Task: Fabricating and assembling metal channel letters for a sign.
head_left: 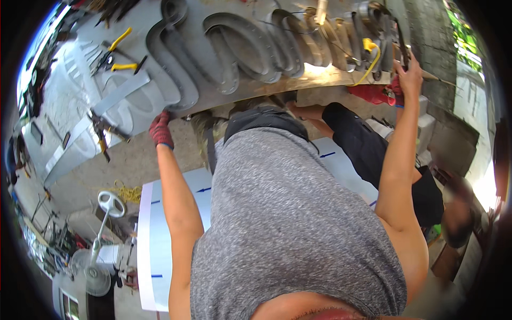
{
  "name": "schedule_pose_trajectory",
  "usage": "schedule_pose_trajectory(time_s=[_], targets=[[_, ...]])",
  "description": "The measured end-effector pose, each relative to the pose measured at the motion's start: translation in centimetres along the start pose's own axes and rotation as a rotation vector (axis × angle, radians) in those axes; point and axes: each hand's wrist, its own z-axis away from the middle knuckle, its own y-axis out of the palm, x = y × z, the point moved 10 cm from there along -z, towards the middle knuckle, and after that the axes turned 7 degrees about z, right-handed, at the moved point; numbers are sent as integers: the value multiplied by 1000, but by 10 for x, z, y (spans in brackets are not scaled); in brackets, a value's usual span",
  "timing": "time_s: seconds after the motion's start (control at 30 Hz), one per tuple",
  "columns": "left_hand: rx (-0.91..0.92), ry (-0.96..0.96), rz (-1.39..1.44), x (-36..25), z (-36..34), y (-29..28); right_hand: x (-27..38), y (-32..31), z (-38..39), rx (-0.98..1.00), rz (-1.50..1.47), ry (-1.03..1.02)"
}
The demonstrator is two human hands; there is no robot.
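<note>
Channel letters of bent grey metal strip (229, 80) run in a joined script shape along a metal-topped table (224, 97). My left hand (161, 130), in a red knitted glove, is closed at the table's near edge, beside the lower end of a letter; its fingertips are partly hidden. At the far right end of the lettering, my bare right hand (409, 79) is raised and closed around a dark, slender piece (401, 42) whose kind I cannot make out. Close to that wrist is red glove fabric (396, 90). A yellow cord (372, 66) hangs just left of my right hand.
Yellow-handled pliers (121, 40) and other hand tools (101, 130) lie on the table's left. Another person in black shorts (357, 141) is close on my right. A white sheet with blue arrows (152, 245) lies below me. A fan (97, 277) stands lower left.
</note>
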Motion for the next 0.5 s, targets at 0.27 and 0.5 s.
schedule_pose_trajectory(time_s=[0.27,0.5], targets=[[-59,-68,15,-5,7,-2,93,-20,-11,153,-271,6],[-34,-85,45,-8,12,3,314,-87,36,371,-682,-396]])
